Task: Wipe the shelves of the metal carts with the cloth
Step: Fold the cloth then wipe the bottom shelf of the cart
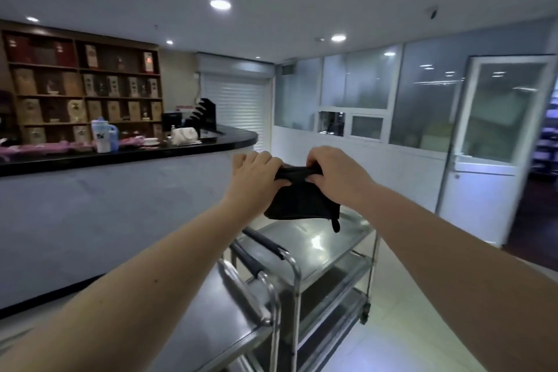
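Above the far metal cart (317,240), the curled fingers (265,160) of the left hand (256,175) and of the right hand (336,174) pinch the top edge of a dark cloth (299,201), bunching it between them. Both hands grip it with their backs toward the camera. The cloth hangs folded in the air, a small tab dangling at its lower right corner, and touches neither cart. Beneath it lies the far cart's shiny top shelf, with two more shelves below and a dark-sleeved handle (265,243) at its near end. Just this side stands the near metal cart (223,314), its own handle beside the other's. Leftward runs a curved, dark-topped counter (126,155) carrying a pale lidded jug (102,136), with wooden shelving (84,87) behind. A white glazed door (495,136) stands at right.
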The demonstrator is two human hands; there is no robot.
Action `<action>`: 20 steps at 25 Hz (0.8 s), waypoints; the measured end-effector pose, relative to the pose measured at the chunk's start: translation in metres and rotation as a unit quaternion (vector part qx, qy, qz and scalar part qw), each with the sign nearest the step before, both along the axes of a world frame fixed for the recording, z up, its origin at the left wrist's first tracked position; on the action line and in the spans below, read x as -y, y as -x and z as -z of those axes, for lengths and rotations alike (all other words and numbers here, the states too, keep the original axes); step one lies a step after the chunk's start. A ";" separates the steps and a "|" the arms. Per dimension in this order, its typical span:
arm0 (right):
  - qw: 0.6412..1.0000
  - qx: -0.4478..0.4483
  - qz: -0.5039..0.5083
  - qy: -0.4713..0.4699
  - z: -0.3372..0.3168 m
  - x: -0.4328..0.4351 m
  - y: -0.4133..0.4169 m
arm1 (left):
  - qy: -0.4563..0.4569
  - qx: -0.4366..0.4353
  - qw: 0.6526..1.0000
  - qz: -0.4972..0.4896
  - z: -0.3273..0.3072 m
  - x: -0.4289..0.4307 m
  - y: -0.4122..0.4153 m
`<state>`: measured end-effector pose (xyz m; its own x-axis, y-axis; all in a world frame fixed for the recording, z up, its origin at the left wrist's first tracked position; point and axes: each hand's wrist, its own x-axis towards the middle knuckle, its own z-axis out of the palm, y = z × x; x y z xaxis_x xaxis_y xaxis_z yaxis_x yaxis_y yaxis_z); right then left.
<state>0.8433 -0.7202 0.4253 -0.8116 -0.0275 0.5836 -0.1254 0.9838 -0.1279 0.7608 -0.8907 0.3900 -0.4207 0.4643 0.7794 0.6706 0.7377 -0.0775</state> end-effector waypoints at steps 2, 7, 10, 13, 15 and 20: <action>0.997 0.002 0.041 -0.058 0.001 -0.059 -0.019 | 0.019 -0.033 0.999 0.035 -0.002 -0.061 -0.007; 0.977 -0.034 0.125 -0.171 -0.010 -0.218 -0.058 | 0.046 -0.175 0.979 0.096 -0.023 -0.227 -0.023; 0.957 -0.069 0.169 -0.225 -0.017 -0.301 -0.060 | 0.045 -0.175 0.978 0.105 -0.035 -0.314 -0.020; 0.947 -0.081 0.202 -0.235 -0.011 -0.370 -0.042 | 0.037 -0.142 0.984 0.106 -0.031 -0.390 -0.004; 0.944 -0.068 0.226 -0.230 0.003 -0.407 -0.021 | 0.069 -0.120 0.986 0.096 -0.018 -0.431 0.013; 0.941 -0.028 0.257 -0.221 0.046 -0.490 0.063 | 0.128 -0.092 0.986 0.050 0.018 -0.507 0.086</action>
